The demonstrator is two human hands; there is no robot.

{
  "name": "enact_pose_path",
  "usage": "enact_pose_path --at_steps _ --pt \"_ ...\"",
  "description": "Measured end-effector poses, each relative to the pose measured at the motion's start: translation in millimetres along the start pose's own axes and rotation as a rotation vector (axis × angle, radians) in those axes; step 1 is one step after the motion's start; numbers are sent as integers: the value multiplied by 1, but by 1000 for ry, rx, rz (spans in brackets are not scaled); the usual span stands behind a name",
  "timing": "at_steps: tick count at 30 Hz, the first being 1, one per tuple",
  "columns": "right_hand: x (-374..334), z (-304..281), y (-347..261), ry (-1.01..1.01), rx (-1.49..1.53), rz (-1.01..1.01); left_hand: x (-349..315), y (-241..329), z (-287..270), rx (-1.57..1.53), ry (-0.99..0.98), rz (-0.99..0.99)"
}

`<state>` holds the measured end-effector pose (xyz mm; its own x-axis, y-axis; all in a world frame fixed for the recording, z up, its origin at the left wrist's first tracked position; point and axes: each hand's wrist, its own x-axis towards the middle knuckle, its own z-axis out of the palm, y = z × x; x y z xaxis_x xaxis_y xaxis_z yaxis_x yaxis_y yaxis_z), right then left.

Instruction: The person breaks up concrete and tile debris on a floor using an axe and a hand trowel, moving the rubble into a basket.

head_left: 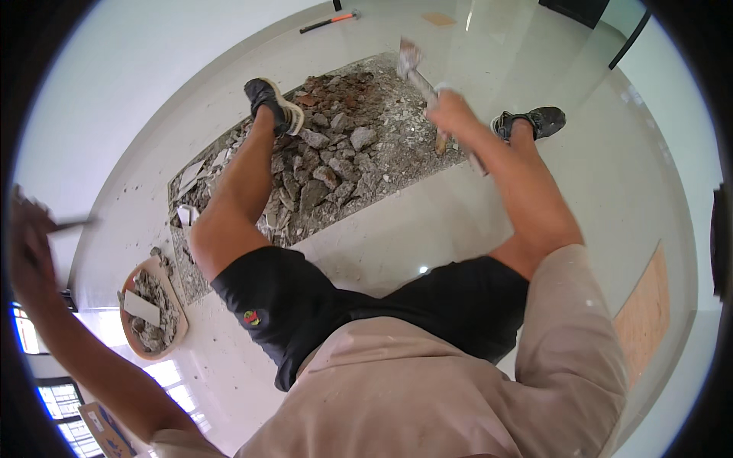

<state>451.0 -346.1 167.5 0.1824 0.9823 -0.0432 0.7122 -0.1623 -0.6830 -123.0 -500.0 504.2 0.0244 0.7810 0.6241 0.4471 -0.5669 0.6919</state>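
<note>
My right hand (452,113) is closed round the handle of a dusty hammer (409,59), its whitened head raised over the far right of a broken floor patch (408,156). At the far left edge of the picture my left hand (32,248) is lifted well away from the patch. Its fingers are curled on a narrow dark metal bar like a chisel (72,224), smeared by motion. Loose grey rubble (311,195) and reddish soil (336,93) fill the middle of the patch. A small brown wooden piece (440,143) shows below my right hand.
An orange tub (182,328) of rubble and a white tile piece stands at the lower left. Near the far wall lies another hammer (328,21) with a black and orange handle. A plywood sheet (645,317) is at the right. My shoes flank the rubble on glossy tiles.
</note>
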Motion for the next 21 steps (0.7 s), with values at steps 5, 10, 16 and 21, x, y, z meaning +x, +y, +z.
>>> enact_pose_path --at_steps 5,10,16,21 --pt "41 83 104 238 -331 -123 -64 -102 224 -325 -271 -694" --pt "71 106 140 214 -324 -41 -96 -186 462 -390 -861 -941" --pt "90 111 155 117 -345 -31 -118 -257 590 -697 -792 -856" --pt "91 70 171 106 -600 65 -107 -309 571 -594 -679 -984"
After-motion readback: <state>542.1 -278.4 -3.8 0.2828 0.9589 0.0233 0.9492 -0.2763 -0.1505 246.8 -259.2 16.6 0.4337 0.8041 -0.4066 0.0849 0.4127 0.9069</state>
